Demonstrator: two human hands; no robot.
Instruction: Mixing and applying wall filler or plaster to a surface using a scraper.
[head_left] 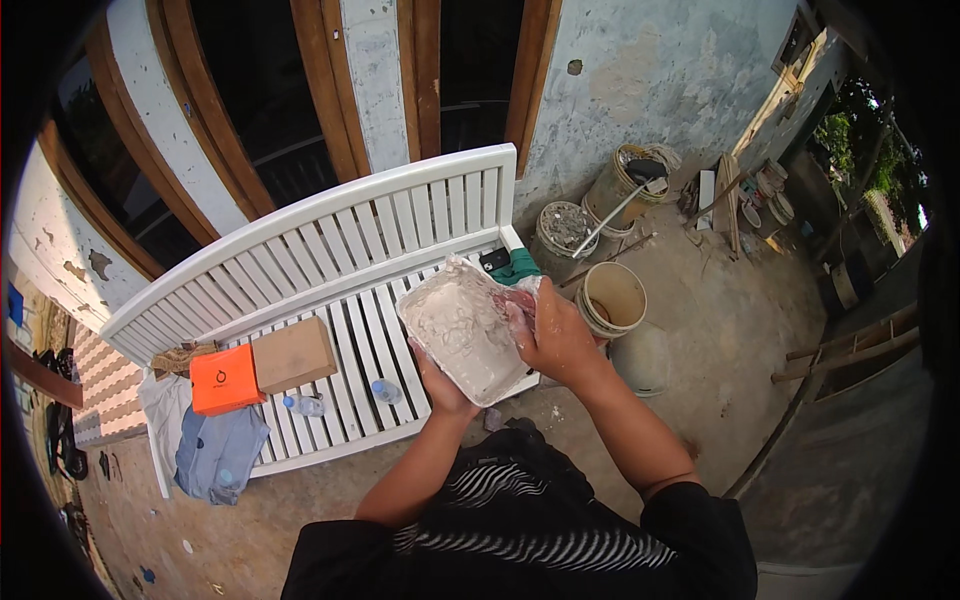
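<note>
A shallow rectangular tray [465,325] of wet, whitish putty is held up in front of my chest. My left hand [445,385] is closed around its near left edge, fingers supporting it from below. At the tray's right side my right hand [553,335] is closed on a putty-smeared tool with a reddish part [515,300]. The tool's working end is lost in the putty, so its exact kind cannot be made out. White smears cover the right fingers. Beyond the tray's far right corner, a dark phone [494,260] and green cloth [520,267] lie on the bench.
The white slatted bench [310,235] carries an orange box [224,380], a cardboard box [293,356], two plastic bottles [387,391], and grey-blue cloth [220,455]. To the right stand a pale bucket [612,300], a rubble-filled bucket [567,228] and a larger bucket [610,200] with tools.
</note>
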